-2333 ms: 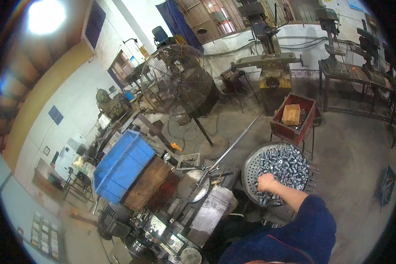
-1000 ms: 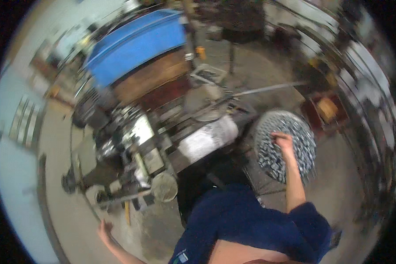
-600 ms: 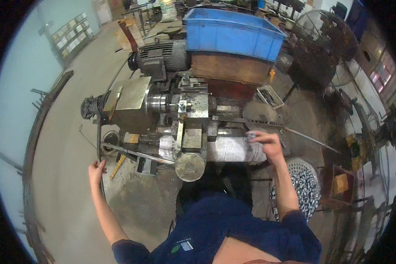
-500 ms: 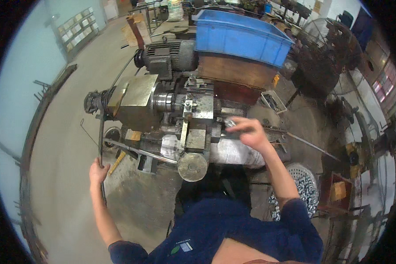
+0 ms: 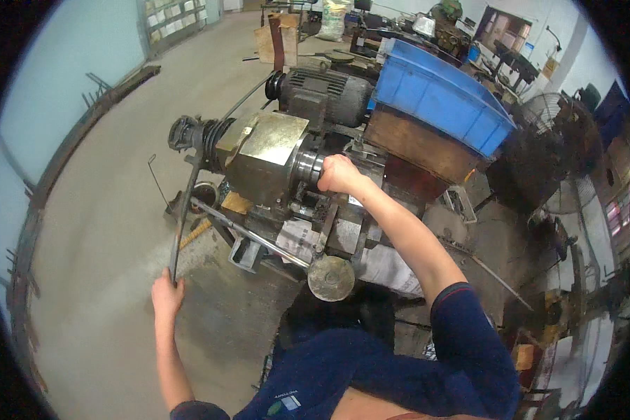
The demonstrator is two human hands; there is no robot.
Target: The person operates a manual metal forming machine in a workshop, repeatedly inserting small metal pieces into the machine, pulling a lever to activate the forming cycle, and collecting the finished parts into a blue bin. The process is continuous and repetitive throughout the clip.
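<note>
My left hand (image 5: 166, 292) is closed around the lower end of a long dark lever bar (image 5: 181, 227). The bar runs up to the belt pulley end of a lathe (image 5: 262, 150). At the lathe's shiny round spindle nose (image 5: 308, 166), my right hand (image 5: 339, 175) has its fingers curled together. The hand covers the spindle's mouth, and whatever is between the fingers is hidden. Below it, a steel handle rod (image 5: 259, 240) slants down to a round metal disc (image 5: 331, 278) at the front of the lathe.
An electric motor (image 5: 325, 94) sits behind the lathe. To its right a blue plastic crate (image 5: 441, 98) rests on a brown wooden box (image 5: 420, 143). A large fan (image 5: 549, 115) stands at the far right, and a small white tray (image 5: 462, 203) lies below the crate.
My right hand, earlier holding a small shiny metal part near the tool slide, has moved left to the spindle nose. The view has turned, and my left hand still grips the lever bar.
</note>
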